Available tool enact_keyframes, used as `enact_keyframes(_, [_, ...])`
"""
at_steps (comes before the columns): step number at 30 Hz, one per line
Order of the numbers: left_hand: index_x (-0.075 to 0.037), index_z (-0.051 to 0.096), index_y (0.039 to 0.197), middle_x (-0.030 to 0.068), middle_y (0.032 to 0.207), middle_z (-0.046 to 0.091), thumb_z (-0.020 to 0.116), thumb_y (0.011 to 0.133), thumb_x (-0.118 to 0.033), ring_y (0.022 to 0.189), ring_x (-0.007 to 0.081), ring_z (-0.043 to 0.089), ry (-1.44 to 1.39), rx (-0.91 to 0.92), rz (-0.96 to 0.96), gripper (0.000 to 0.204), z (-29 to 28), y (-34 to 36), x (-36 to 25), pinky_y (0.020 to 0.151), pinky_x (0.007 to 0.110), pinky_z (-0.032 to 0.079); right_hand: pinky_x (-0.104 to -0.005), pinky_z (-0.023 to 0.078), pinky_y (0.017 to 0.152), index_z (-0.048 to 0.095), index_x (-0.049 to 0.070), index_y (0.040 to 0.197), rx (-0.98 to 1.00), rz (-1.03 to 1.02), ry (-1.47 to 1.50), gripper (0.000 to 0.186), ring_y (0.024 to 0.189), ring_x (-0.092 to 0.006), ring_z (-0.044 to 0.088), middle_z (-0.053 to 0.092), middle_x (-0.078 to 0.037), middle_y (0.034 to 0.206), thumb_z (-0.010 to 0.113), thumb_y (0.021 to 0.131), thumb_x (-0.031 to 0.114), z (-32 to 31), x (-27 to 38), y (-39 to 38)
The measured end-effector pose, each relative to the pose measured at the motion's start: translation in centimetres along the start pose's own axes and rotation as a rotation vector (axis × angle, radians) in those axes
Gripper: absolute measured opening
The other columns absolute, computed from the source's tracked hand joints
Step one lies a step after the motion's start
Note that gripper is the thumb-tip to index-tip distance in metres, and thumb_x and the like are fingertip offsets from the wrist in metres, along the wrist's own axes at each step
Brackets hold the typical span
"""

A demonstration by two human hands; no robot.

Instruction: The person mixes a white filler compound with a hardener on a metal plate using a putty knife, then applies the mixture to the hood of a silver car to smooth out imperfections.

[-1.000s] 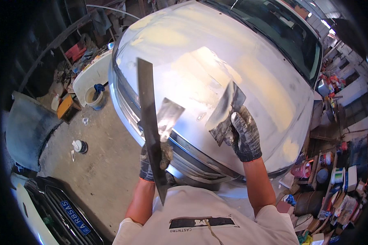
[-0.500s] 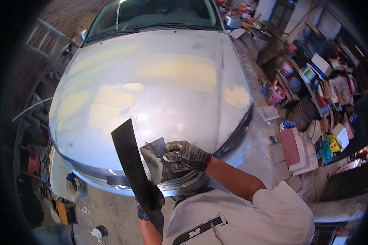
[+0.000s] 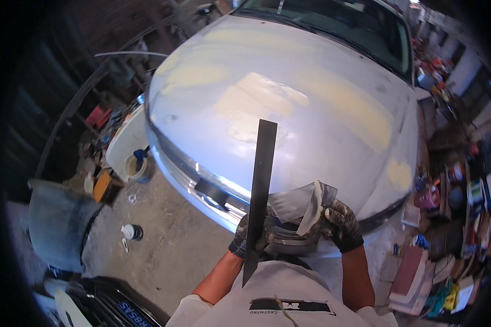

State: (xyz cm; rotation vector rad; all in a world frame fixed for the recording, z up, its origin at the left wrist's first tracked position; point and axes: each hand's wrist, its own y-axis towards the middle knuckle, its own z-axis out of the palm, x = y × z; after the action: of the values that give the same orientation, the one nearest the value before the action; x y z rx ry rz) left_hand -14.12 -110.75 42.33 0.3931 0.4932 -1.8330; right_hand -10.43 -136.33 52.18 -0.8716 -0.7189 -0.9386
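My left hand, in a dark patterned glove, is closed around a long black flat blade that stands nearly upright. My right hand, gloved the same way, grips a grey putty spreader with cream filler along it. Between the hands, against the spreader, is a flat grey plate; which hand carries it I cannot tell. Beyond them lies a silver car hood with a thick, rough-edged patch of cream filler and smoother yellowish patches.
The car's front bumper is close ahead. On the floor at left are a bucket, a small tin and a loose curved panel. Cluttered shelving and a reddish board line the right.
The view has swung left, so the car sits further right and tilted. The long blade is now more upright. My left hand shows more clearly, and the right hand's spreader is angled differently.
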Motion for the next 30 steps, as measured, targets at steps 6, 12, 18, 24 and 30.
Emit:
enact_keyframes(6, [0.013,0.044,0.128,0.0140,0.059,0.057,0.040,0.101,-0.032,0.036,0.0168,0.046,0.293,-0.150,0.287,0.052,-2.0,-3.5,-3.4,0.033,0.026,0.036,-0.0272,0.052,0.078,0.062,0.004,0.113,0.073,-0.150,-0.327,0.023,0.087,-0.0124,0.063,0.065,-0.004,0.095,0.060,0.095,0.018,2.5,-0.2,6.6])
enact_keyframes(12, [0.011,0.048,0.121,0.0125,0.065,0.057,0.041,0.099,-0.032,0.041,0.0224,0.051,-0.011,-0.480,0.525,0.048,-9.9,-10.8,-3.3,0.034,0.031,0.040,-0.0250,0.042,0.044,0.059,0.009,0.093,0.219,-0.105,-0.328,0.013,0.054,-0.0105,0.054,0.059,-0.002,0.074,0.066,0.092,0.020,11.3,2.2,22.9])
enact_keyframes(18, [0.001,0.055,0.117,0.0142,0.059,0.059,0.047,0.098,-0.033,0.036,0.0208,0.048,-0.081,-0.877,0.691,0.040,-13.2,-18.2,-0.9,0.031,0.030,0.035,-0.0311,0.042,0.043,0.057,0.011,0.082,0.211,-0.203,-0.650,0.013,0.049,-0.0148,0.052,0.053,-0.002,0.063,0.062,0.091,0.019,25.5,5.5,41.4])
enact_keyframes(24, [-0.011,0.054,0.127,0.0100,0.061,0.059,0.059,0.091,-0.038,0.038,0.0212,0.048,-0.129,-1.062,0.664,0.045,-12.3,-22.2,-0.7,0.034,0.033,0.037,-0.0334,0.045,0.046,0.057,0.009,0.080,0.224,-0.223,-1.037,0.012,0.050,-0.0177,0.052,0.053,-0.005,0.062,0.059,0.087,0.018,29.8,5.6,54.7])
enact_keyframes(30, [-0.012,0.042,0.143,0.0038,0.064,0.057,0.064,0.090,-0.037,0.046,0.0167,0.049,-0.227,-0.850,0.697,0.063,-12.4,-21.6,-1.1,0.039,0.032,0.037,-0.0338,0.043,0.045,0.056,0.012,0.082,0.299,-0.426,-1.195,0.017,0.050,-0.0171,0.051,0.054,-0.004,0.063,0.060,0.092,0.025,27.2,4.7,64.1])
